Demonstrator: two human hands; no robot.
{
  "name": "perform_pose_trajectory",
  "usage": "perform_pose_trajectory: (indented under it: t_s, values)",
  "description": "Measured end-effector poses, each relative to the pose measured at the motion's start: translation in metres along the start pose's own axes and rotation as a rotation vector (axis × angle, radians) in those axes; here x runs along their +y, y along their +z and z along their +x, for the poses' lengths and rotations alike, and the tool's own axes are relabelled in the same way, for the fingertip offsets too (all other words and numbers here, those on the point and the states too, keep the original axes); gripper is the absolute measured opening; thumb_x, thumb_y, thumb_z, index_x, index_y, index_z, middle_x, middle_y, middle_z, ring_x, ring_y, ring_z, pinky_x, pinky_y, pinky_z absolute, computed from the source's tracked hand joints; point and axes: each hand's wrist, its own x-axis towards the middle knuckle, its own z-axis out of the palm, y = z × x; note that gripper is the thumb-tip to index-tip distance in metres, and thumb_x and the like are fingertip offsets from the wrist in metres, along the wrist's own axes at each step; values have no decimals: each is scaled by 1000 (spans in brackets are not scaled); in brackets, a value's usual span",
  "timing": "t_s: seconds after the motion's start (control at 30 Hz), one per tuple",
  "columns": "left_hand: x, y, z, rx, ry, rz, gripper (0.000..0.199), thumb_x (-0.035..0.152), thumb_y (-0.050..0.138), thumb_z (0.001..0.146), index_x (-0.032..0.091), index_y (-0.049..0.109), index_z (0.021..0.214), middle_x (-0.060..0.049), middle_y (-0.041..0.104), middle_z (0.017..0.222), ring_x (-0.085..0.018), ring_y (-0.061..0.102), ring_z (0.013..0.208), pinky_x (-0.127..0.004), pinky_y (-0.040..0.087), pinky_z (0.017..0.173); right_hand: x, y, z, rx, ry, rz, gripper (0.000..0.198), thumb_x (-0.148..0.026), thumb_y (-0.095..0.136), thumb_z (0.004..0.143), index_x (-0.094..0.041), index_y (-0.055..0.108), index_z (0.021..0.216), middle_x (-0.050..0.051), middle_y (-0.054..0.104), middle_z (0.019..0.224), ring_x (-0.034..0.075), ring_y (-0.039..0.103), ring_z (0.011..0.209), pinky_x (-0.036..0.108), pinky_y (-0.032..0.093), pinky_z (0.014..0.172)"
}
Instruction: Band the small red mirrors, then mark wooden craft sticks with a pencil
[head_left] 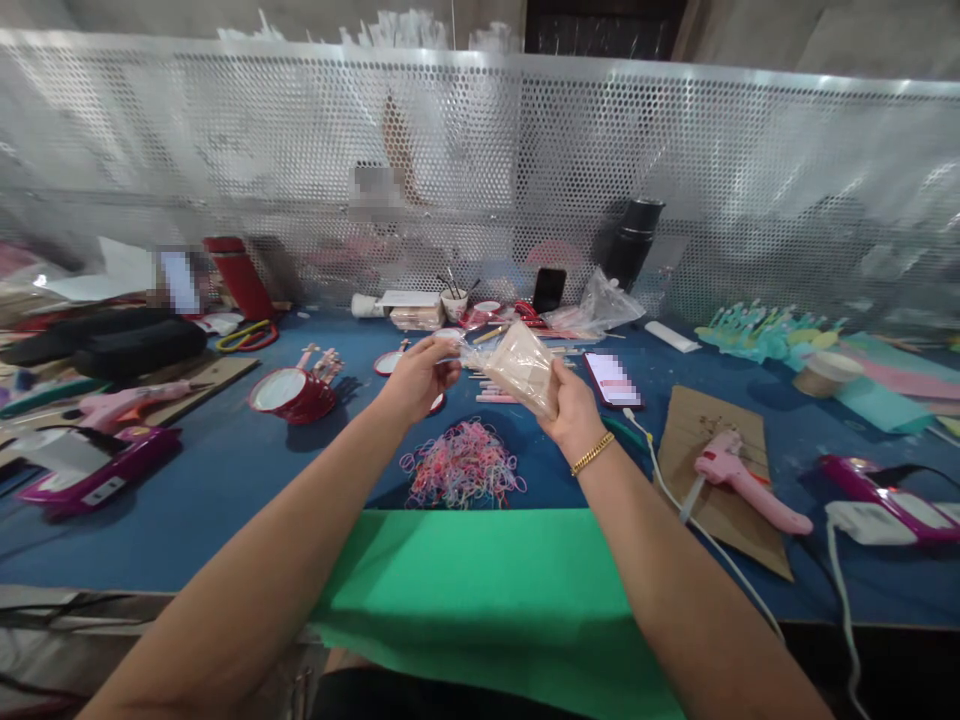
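Above the blue table, my right hand [574, 408] grips the lower right edge of a clear plastic bag [520, 368] holding flat beige pieces. My left hand [421, 380] has its fingers closed on the bag's loose, see-through end. The bag is tilted between both hands. Below it lies a loose heap of colourful rubber bands [465, 465], mostly pink. Several thin pale sticks [499, 398] lie partly hidden behind the bag. A green sheet [480, 570] spreads from the table's front edge beneath my forearms.
To the right are a lit phone [606, 378], a pink glue gun [750, 485] on cardboard [679, 430] and a white cable [709, 540]. Stacked red-rimmed discs [289, 397] stand left. A perforated metal panel [465, 150] closes off the back, with a black bottle [634, 245] before it.
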Motion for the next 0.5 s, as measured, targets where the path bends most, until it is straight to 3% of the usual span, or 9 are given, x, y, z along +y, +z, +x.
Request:
perform_pose_trajectory:
  t_s: [0.13, 0.2, 0.23, 0.33, 0.5]
  values:
    - [1, -1, -4, 233, 640, 311, 7, 25, 65, 84, 21, 60, 85, -2, 63, 85, -12, 59, 77, -24, 51, 71, -3, 4, -9, 63, -167, -95, 13, -34, 54, 91, -21, 56, 94, 0, 70, 79, 18, 67, 68, 37, 60, 65]
    - [5, -1, -9, 234, 923, 539, 4, 23, 64, 85, 21, 63, 88, -4, 64, 89, -14, 59, 84, -27, 49, 78, -1, 4, -12, 74, -289, -200, 17, -39, 59, 87, -23, 53, 91, -3, 65, 74, 16, 63, 64, 34, 58, 65]
    - [6, -1, -10, 196, 1001, 646, 3, 22, 63, 85, 20, 64, 88, -4, 65, 90, -14, 59, 86, -28, 49, 80, 0, 4, -13, 79, -343, -255, 21, -42, 60, 86, -23, 52, 89, -4, 63, 73, 15, 61, 64, 33, 57, 65]
    - [4, -2, -11, 34, 999, 881, 8, 19, 60, 86, 20, 68, 87, -3, 68, 85, -15, 60, 82, -28, 47, 77, 3, 1, -13, 74, -454, -374, 28, -50, 58, 84, -23, 51, 90, -3, 60, 79, 15, 60, 71, 31, 54, 67]
    - [-7, -8, -2, -173, 601, 986, 13, 22, 59, 84, 19, 71, 80, 0, 67, 69, -14, 58, 63, -25, 42, 60, 3, -7, -5, 58, -605, -507, 33, -53, 56, 85, -23, 54, 98, 0, 63, 92, 18, 59, 89, 31, 50, 80]
